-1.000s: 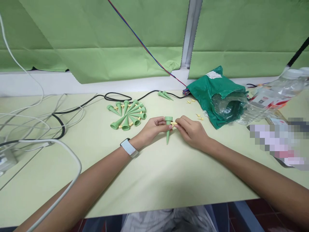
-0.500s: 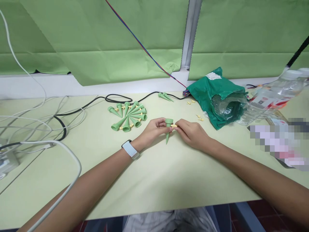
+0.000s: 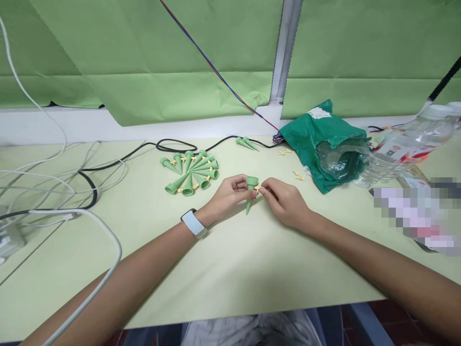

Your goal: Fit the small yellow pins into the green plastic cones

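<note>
Over the middle of the table, my left hand pinches a green spike that hangs point down, its wide cap on top. A small yellow piece sits at the spike's right side, and the closed fingertips of my right hand grip its outer end. Much of that piece is hidden by the fingers. To the left, several green spikes lie in a ring with their points inward and yellow pieces among them. Two more green spikes lie farther back.
Several loose yellow pieces lie left of a torn green bag. Clear plastic bottles stand at the right. White and black cables cross the left side; a black cable runs along the back.
The fingers of my right hand have moved slightly left, closer to the spike, and less of the yellow piece shows. My left hand keeps its hold on the spike.
</note>
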Available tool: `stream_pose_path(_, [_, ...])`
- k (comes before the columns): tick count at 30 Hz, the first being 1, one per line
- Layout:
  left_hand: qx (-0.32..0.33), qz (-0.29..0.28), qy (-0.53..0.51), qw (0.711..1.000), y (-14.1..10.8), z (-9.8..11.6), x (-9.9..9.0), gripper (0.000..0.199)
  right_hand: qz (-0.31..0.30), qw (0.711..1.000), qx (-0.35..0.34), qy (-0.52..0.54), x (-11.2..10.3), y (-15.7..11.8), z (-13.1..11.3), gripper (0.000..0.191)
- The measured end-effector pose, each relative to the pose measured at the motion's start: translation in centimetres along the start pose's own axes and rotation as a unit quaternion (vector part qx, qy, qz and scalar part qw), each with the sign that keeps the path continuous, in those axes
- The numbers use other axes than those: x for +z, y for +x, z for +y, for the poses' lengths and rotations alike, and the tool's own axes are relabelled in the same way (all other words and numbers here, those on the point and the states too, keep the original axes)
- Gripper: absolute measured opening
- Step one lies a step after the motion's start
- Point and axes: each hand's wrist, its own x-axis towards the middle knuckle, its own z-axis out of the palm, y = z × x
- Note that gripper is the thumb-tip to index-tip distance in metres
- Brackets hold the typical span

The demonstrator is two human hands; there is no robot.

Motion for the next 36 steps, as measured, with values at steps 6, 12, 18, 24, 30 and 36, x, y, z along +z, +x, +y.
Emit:
stream_pose_path(6, [0.005, 0.02, 0.038, 0.999, -0.1, 0.0, 0.3, 0.03, -0.029, 0.952, 0.185, 0.241, 0.8, 0.5, -0.1, 0.042])
stream_pose_path(12, [0.012, 0.016, 0.028, 0.999, -0.1, -0.1, 0.4, 0.028, -0.043, 0.95, 0.19, 0.243, 0.6, 0.4, -0.3, 0.039])
stream_pose_path(18, [0.009, 0.004, 0.005, 1.0, -0.1, -0.1, 0.2, 0.03, -0.041, 0.998, 0.019, 0.048, -0.5, 0.2, 0.1, 0.028])
stream_pose_path(24, [0.024, 0.041, 0.039, 0.998, -0.1, -0.4, 0.5, 0.032, -0.074, 0.864, 0.299, 0.398, 0.5, 0.7, -0.8, 0.039])
stream_pose_path(30, [0.018, 0.033, 0.02, 0.999, -0.1, -0.4, 0.5, 0.027, -0.08, 0.894, 0.276, 0.345, 0.0, 0.7, -0.7, 0.038])
stream_pose_path(36, [0.003, 0.027, 0.0, 1.0, -0.1, -0.2, 0.4, 0.029, -0.049, 0.987, 0.1, 0.119, -0.5, 0.7, -0.3, 0.034])
